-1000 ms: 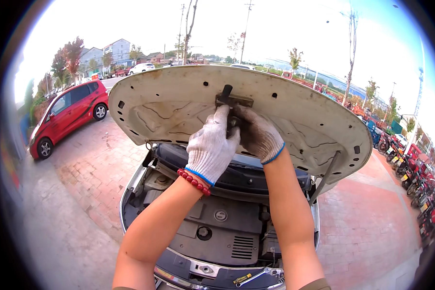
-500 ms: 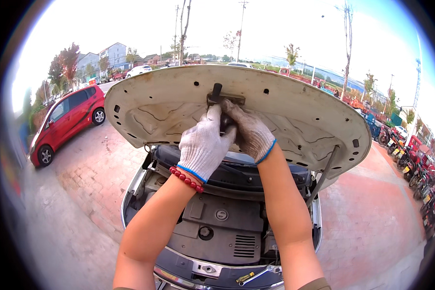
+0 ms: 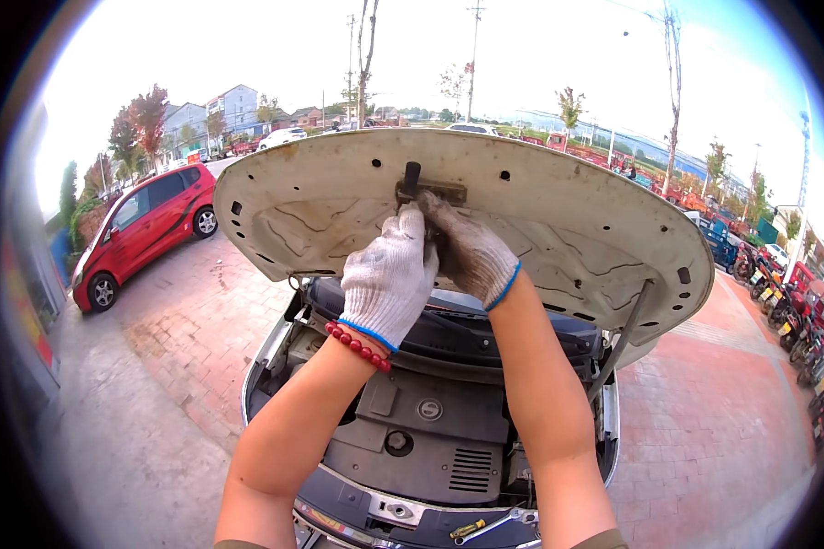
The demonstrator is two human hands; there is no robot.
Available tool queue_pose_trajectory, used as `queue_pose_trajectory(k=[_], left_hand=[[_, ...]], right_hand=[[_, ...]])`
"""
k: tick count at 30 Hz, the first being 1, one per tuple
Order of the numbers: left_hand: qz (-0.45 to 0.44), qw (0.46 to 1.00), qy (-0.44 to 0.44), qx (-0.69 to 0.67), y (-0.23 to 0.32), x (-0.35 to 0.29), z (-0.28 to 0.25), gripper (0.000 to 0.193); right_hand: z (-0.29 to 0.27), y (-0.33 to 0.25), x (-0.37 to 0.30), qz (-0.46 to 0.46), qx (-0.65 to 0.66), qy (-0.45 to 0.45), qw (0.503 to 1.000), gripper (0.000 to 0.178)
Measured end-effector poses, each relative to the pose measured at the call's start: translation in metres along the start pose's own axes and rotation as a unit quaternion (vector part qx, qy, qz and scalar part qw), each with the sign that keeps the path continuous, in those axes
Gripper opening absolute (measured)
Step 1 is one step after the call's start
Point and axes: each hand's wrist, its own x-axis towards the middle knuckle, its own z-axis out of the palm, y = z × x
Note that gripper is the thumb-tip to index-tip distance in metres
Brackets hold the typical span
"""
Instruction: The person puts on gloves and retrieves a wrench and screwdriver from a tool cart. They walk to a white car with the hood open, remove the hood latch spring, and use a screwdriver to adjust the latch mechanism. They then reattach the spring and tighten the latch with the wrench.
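A car's raised hood (image 3: 568, 220) shows its pale underside, with a dark metal latch bracket (image 3: 428, 188) at its front middle. Both my hands wear white knit gloves and reach up to that bracket. My left hand (image 3: 389, 274), with a red bead bracelet at the wrist, is closed just below the bracket. My right hand (image 3: 467, 252) is pressed beside it, fingers curled around something dark under the bracket that I cannot make out. Below my arms lies the open engine bay with its grey engine cover (image 3: 421, 430).
A prop rod (image 3: 621, 340) holds the hood up on the right. Wrenches (image 3: 485, 528) lie on the front edge of the engine bay. A red car (image 3: 142, 229) is parked at the left on brick paving. Motorbikes (image 3: 810, 311) line the right side.
Both hands have stayed on the hood latch bracket, shifting slightly around it; the view has shifted a little.
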Motion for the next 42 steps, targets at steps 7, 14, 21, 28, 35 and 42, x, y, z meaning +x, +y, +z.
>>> queue_pose_trajectory(k=[7, 14, 21, 28, 35, 42], left_hand=[[-0.061, 0.993, -0.097, -0.019, 0.000, -0.008, 0.009, 0.034], [-0.059, 0.996, -0.051, -0.034, -0.007, -0.007, 0.003, 0.037], [-0.184, 0.934, -0.175, -0.253, 0.011, -0.014, 0.010, 0.044], [-0.293, 0.868, -0.051, -0.398, 0.008, -0.016, 0.017, 0.040], [-0.274, 0.856, -0.077, -0.431, 0.000, -0.018, 0.023, 0.040], [-0.369, 0.763, -0.096, -0.522, 0.004, -0.018, 0.029, 0.051]], right_hand=[[-0.022, 0.009, -0.002, -0.040, 0.113, -0.051, 0.991, 0.033], [0.015, 0.004, -0.006, -0.024, -0.028, 0.022, 0.999, 0.054], [-0.019, 0.000, -0.008, -0.041, -0.023, -0.032, 0.998, 0.042], [0.016, -0.009, -0.013, -0.007, -0.069, 0.127, 0.989, 0.039], [-0.030, -0.001, -0.004, -0.069, -0.252, 0.064, 0.963, 0.036], [0.031, -0.004, -0.006, 0.032, -0.083, 0.155, 0.984, 0.051]])
